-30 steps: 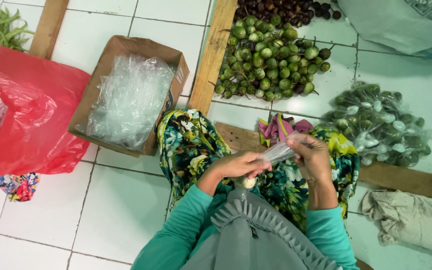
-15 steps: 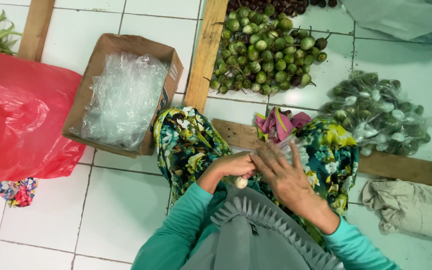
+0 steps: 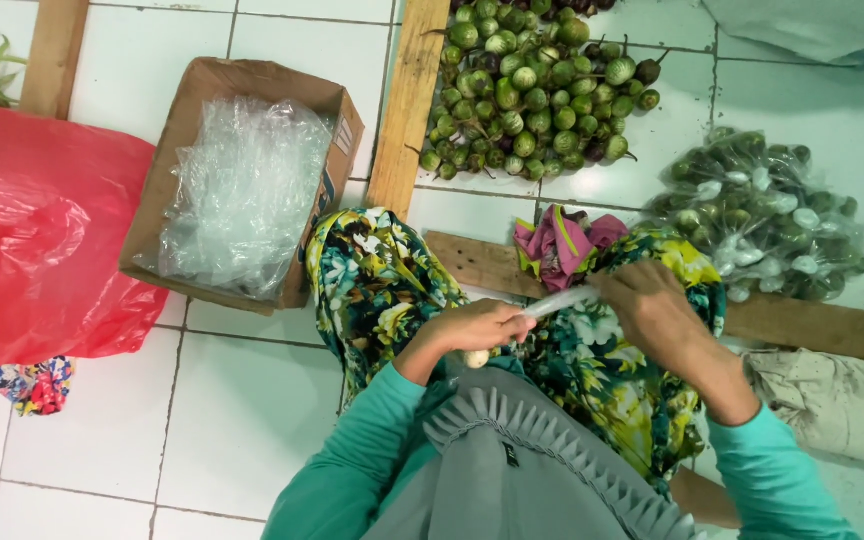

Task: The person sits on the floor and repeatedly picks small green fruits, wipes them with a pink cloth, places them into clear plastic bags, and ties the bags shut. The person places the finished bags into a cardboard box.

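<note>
My left hand grips the lower end of a small clear plastic bag, with a pale round vegetable showing under the fist. My right hand pinches the bag's upper end, and the plastic is stretched and twisted between the two hands. Both hands are over my lap, which is covered by a floral cloth. Teal sleeves cover both forearms.
A cardboard box of clear plastic bags sits to the left, beside a red plastic bag. Loose small green eggplants lie ahead past a wooden slat. Several bagged eggplants are piled at right. A grey sack lies at lower right.
My right hand has swung from beside the left hand, around over the lap, out to the right, pulling the bag's neck taut into a twisted strand. The left hand stays put.
</note>
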